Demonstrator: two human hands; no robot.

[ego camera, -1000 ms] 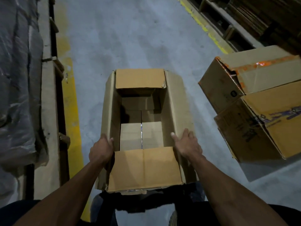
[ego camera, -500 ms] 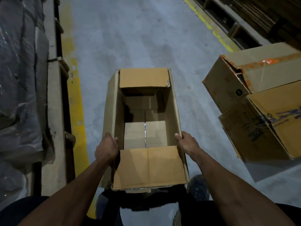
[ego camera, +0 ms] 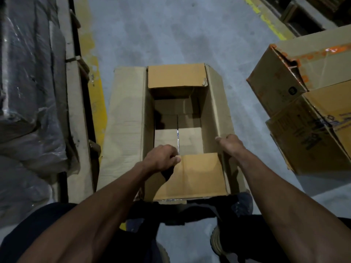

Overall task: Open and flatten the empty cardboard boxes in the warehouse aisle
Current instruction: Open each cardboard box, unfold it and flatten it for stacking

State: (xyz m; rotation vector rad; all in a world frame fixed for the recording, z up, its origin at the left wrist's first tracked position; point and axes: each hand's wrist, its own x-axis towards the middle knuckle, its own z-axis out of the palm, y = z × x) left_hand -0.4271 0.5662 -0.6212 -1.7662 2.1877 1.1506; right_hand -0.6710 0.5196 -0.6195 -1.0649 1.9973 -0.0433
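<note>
An open, empty cardboard box [ego camera: 214,111] stands on the grey aisle floor right in front of me. Its long left flap [ego camera: 125,118] lies spread outward and flat. The far short flap [ego camera: 176,76] and the near short flap [ego camera: 197,175] fold inward over the opening. A taped seam shows on the box bottom. My left hand [ego camera: 161,158] grips the inner edge of the near short flap at its left corner, fingers curled. My right hand [ego camera: 230,146] holds the top edge of the right flap, fingers curled over it.
Two more closed cardboard boxes [ego camera: 311,118] are stacked at the right, close to the open box. A wrapped pallet load [ego camera: 28,92] on a rack beam lines the left side, beside a yellow floor stripe [ego camera: 98,103]. My shoes show below the box.
The left flap has swung outward and now lies flat. My left hand moved from the left flap's edge inward to the near short flap. My right hand stayed on the right flap.
</note>
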